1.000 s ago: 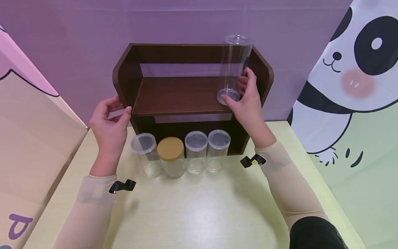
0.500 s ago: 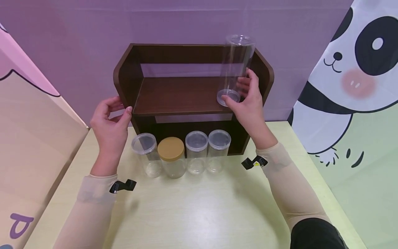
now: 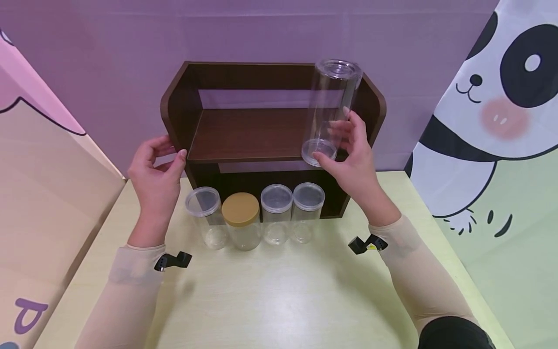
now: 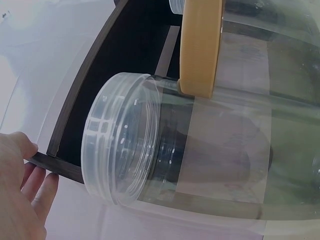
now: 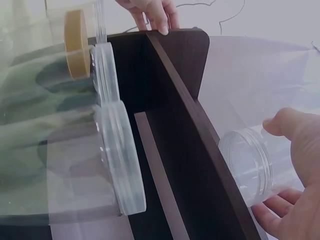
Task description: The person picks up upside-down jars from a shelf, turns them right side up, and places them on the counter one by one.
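Observation:
A tall clear plastic jar (image 3: 329,109) stands nearly upright at the right end of the brown wooden shelf (image 3: 257,133). My right hand (image 3: 355,155) grips its lower part, thumb at the front and fingers around the far right side. In the head view the jar's base overlaps the front edge of the upper board; the right wrist view shows that base (image 5: 245,165) beside the board's edge. My left hand (image 3: 154,179) pinches the shelf's left side panel, and the left wrist view shows thumb and fingers on either side of that panel's edge (image 4: 57,167).
Several shorter clear jars stand in a row on the pale table (image 3: 279,300) before the lower compartment. One has a tan lid (image 3: 240,209); a clear-lidded jar (image 3: 205,213) is at the row's left end. A purple backdrop (image 3: 261,34) hangs behind the shelf.
My right hand has drawn the tall jar a little toward me and down, off its place on the upper board toward the front edge. The left hand keeps its hold on the shelf.

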Motion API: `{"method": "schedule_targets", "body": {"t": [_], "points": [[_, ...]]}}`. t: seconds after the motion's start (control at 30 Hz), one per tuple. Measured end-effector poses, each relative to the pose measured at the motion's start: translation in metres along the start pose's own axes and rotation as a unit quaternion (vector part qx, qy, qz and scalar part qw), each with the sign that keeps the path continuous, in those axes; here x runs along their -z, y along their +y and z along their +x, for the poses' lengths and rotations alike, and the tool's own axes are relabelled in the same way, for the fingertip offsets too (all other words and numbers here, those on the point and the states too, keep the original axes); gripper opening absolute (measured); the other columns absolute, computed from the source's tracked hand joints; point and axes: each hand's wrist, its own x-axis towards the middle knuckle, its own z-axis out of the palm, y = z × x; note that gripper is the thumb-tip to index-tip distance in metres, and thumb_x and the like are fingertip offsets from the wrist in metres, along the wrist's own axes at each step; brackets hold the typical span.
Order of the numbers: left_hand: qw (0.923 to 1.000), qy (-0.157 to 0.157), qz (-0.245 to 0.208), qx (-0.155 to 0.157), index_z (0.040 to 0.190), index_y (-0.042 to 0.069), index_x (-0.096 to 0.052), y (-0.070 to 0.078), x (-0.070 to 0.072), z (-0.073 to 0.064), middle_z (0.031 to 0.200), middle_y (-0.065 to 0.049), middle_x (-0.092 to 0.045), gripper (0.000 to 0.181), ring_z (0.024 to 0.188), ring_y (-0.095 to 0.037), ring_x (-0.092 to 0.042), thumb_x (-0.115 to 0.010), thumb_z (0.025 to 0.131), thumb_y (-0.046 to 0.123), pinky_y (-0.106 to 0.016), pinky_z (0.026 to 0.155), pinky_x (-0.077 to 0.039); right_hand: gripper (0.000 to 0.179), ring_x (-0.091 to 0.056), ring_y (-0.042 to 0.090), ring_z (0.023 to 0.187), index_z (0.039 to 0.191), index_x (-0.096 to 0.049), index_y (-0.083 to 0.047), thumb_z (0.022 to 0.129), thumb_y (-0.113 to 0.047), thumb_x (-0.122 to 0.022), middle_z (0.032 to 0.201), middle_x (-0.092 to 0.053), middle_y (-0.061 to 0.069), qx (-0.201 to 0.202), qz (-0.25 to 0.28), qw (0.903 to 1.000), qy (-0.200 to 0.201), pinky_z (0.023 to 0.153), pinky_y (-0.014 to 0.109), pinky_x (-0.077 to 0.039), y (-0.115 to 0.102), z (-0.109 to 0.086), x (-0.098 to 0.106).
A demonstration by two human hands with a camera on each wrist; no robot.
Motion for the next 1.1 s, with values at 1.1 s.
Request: {"method": "schedule_targets", "body": {"t": [1.1], "points": [[0.9999,0.001,-0.011,0.001,0.125,0.006,-0.079,-0.001,-0.001,0.001,0.114,0.006,-0.075,0.031,0.103,-0.013,-0.075,-0.085,0.095,0.004,-0.015,0.082,-0.061,0.105,-0.061,0.031,0.138,0.165,-0.034,-0.003,0.078,0.018,-0.090,0.150,-0.060,0.022,0.032,0.120,0.9821,-0.141,0.116,0.035,-0.054,-0.020,-0.084,-0.019]]}}
